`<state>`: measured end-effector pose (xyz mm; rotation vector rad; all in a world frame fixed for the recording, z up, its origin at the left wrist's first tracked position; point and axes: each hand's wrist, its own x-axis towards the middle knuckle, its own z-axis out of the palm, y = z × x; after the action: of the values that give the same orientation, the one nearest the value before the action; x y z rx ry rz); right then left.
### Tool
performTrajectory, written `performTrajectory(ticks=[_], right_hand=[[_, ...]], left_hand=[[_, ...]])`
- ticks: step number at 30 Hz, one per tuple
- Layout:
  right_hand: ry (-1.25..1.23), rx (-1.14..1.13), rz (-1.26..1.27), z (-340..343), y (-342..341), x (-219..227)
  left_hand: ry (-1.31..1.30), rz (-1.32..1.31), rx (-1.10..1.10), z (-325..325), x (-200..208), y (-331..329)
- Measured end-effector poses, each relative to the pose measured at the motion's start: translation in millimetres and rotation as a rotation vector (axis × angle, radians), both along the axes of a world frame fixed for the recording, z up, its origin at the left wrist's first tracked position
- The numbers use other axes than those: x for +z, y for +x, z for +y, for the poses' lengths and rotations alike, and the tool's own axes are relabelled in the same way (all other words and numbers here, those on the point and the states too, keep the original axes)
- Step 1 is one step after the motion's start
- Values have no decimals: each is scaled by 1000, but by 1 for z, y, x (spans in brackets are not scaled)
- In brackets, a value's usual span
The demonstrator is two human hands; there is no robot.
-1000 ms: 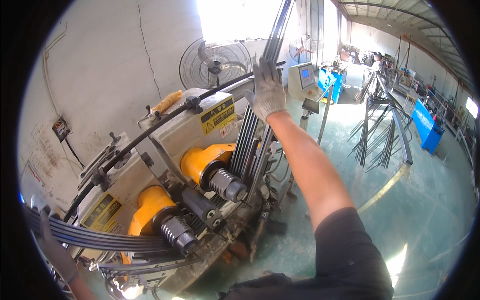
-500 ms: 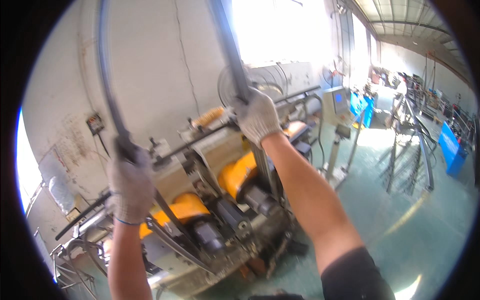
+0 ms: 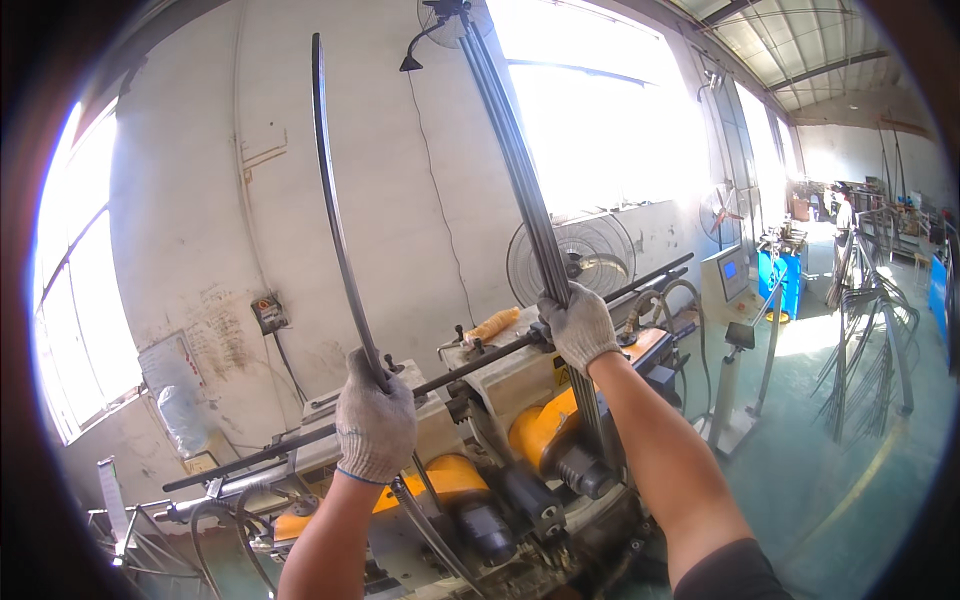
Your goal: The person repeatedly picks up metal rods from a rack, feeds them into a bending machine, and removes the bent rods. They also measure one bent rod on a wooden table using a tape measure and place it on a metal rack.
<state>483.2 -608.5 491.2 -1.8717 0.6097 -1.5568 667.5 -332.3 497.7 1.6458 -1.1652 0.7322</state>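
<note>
My left hand [image 3: 376, 425], in a pale knit glove, is closed around a long, slightly bent dark metal bar [image 3: 336, 210]. It stands nearly upright, its top end leaning a little left. Gripped in my gloved right hand [image 3: 582, 328] is a bundle of long metal bars [image 3: 525, 170], tilted with their tops to the left; their lower part runs down beneath the hand. Both hands are over a machine with orange motor housings [image 3: 545, 435]. Behind them a dark horizontal rod [image 3: 470, 372] crosses above the machine. Below my left hand, curved metal strips [image 3: 430, 530] hang down.
A round wall fan [image 3: 590, 265] stands behind the bundle, under a bright window. To the right is a control box [image 3: 730, 280] with a small screen on a stand. Farther right, a rack [image 3: 870, 300] holds many thin bars. A person [image 3: 843, 215] is far back.
My view has tilted up and turned left, so the upper ends of the bars now show. Both hands sit lower and farther right in the picture, still gripping the same bars.
</note>
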Motion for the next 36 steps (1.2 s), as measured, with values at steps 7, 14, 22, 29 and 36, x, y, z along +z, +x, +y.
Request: performTrajectory(ticks=[7,14,22,29,36], right_hand=[[-96,-103,60,1,-4,2],[-65,-83,59,2,-6,3],[-114,-84,89,2,-10,7],[-120,-92,43,9,-19,36],[-35,-69,10,-15,-17,54]], left_hand=[[13,1,4,2,5,-8],[-8,-22,1,2,3,-7],[38,23,-2,3,8,-3],[15,174,-81,6,13,-3],[-78,416,-134,14,18,13]])
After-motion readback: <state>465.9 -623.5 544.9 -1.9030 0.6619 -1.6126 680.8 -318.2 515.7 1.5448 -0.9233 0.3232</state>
